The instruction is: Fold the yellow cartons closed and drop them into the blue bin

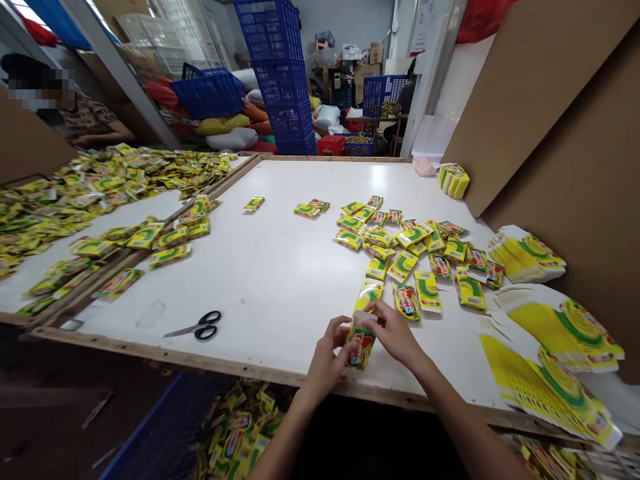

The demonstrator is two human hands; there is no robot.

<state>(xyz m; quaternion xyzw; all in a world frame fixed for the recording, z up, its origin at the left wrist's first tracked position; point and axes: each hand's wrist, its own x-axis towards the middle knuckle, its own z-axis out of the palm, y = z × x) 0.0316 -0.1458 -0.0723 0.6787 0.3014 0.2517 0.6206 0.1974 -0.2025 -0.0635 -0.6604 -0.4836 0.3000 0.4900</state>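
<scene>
Clearly, left fingers (340, 323) clamp glossy oblong carton (363, 348); right fingers (379, 309) apparently pinch flap (360, 319).

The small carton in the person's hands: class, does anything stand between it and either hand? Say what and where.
Nothing visible does: the left hand and the right hand both touch the small carton directly. The scissors lie off to the left, apart from both.

Bare forearms (440, 393) extended forward, left hand (330, 353) and right hand (395, 333) close together, fingers (381, 311) bent inward
</scene>
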